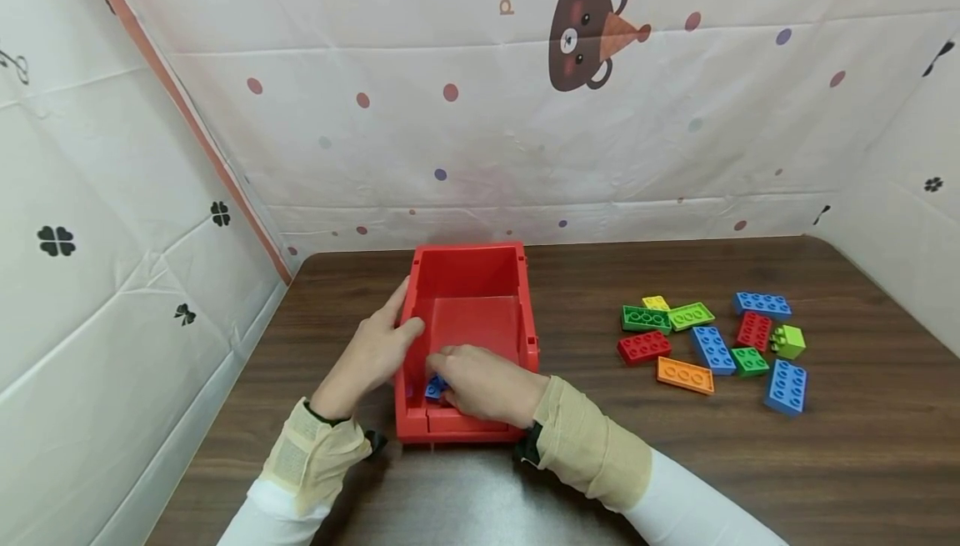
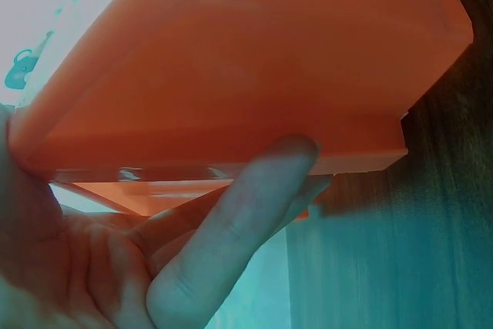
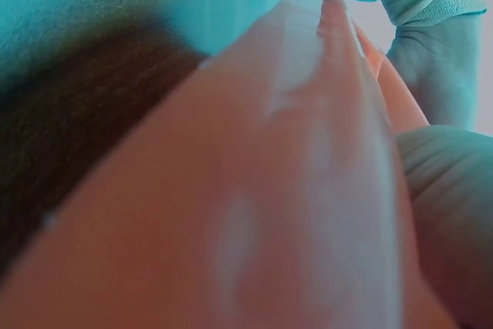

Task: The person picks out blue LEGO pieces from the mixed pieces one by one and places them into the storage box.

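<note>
A red plastic bin (image 1: 468, 321) stands on the table in the head view. My left hand (image 1: 375, 350) grips its left wall, the thumb over the rim and the fingers along the outside. From close up, the left wrist view shows the bin's wall (image 2: 254, 75) against that hand (image 2: 223, 244). My right hand (image 1: 483, 379) reaches down into the near end of the bin, its curled fingers at a blue building brick (image 1: 433, 388), partly hidden by them. The right wrist view is mostly filled by the bin's wall (image 3: 308, 190), which hides the right fingertips.
On the right of the brown table (image 1: 600, 463) lie several loose bricks, among them an orange brick (image 1: 685, 376), a red brick (image 1: 643, 348), a dark green brick (image 1: 646, 318) and a blue brick (image 1: 786, 387). A printed cloth (image 1: 510, 146) hangs behind the table.
</note>
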A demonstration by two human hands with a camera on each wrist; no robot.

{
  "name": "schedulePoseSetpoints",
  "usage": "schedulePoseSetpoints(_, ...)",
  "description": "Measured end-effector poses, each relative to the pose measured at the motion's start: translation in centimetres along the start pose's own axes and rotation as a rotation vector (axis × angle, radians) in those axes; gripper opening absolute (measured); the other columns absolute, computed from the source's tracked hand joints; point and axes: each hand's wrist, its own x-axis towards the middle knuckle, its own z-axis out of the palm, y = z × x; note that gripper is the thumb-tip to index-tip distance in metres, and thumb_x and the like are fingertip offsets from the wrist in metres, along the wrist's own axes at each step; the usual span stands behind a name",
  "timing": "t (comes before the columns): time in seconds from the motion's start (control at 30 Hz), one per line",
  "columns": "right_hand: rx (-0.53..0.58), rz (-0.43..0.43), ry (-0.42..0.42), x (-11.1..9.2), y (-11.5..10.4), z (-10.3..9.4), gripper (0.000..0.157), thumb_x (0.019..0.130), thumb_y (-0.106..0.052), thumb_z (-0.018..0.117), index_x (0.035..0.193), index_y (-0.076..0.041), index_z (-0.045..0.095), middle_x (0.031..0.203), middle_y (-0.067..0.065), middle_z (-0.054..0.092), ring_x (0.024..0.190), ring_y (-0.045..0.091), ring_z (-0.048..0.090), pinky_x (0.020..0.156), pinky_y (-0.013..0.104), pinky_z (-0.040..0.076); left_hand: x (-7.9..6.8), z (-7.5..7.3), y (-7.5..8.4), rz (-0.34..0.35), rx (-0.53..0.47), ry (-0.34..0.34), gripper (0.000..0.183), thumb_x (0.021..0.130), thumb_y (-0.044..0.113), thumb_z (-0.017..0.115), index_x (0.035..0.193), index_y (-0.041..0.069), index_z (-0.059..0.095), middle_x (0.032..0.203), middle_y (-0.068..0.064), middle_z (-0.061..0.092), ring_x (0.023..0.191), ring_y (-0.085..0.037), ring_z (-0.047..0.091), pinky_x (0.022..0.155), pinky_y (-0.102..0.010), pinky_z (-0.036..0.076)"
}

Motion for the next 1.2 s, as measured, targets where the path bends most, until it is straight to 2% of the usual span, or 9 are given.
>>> schedulePoseSetpoints(0.47,-0.023,-0.004,-0.003,-0.2,0.0,-0.2,0.031,0.09,-0.018,0.086,0.115,-0.01,0.071,0.087,-0.005,0.062,0.076,0.006,0.057,0.075,0.014,0.051,-0.1,0.0,0.0,-0.01,-0.006,-0.009,0.075,0.102,0.024,0.049,0.172,0.027,0.022,0.122,-0.022,0.067,0.073,-0.026,0.069,0.064,-0.039,0.061)
schedulePoseSetpoints(0.73,-0.04,-0.014,0.003,-0.4,-0.2,-0.6,0.034,0.089,-0.021,0.087,0.116,-0.01,0.072,0.091,-0.003,0.066,0.078,0.005,0.058,0.077,0.015,0.052,0.0,0.0,-0.1,-0.001,0.006,-0.001,0.074,0.102,0.024,0.049,0.172,0.026,0.022,0.128,-0.022,0.066,0.081,-0.028,0.071,0.068,-0.04,0.061)
schedulePoseSetpoints(0.93,-0.02,-0.002,-0.001,-0.7,-0.3,-1.1,0.033,0.089,-0.021,0.087,0.116,-0.01,0.071,0.092,-0.004,0.066,0.078,0.005,0.058,0.075,0.014,0.052,-0.1,0.1,-0.1,0.008,0.005,-0.002,0.074,0.102,0.023,0.049,0.172,0.026,0.022,0.125,-0.022,0.067,0.081,-0.028,0.071,0.068,-0.04,0.061)
schedulePoseSetpoints(1.2,-0.011,-0.025,0.049,-1.3,-0.5,-2.3,0.036,0.09,-0.018,0.086,0.12,-0.007,0.071,0.099,0.001,0.07,0.082,0.008,0.062,0.08,0.018,0.055,0.0,0.1,0.0,0.004,0.005,-0.002,0.075,0.101,0.023,0.049,0.171,0.025,0.022,0.124,-0.022,0.068,0.083,-0.029,0.072,0.068,-0.04,0.061)
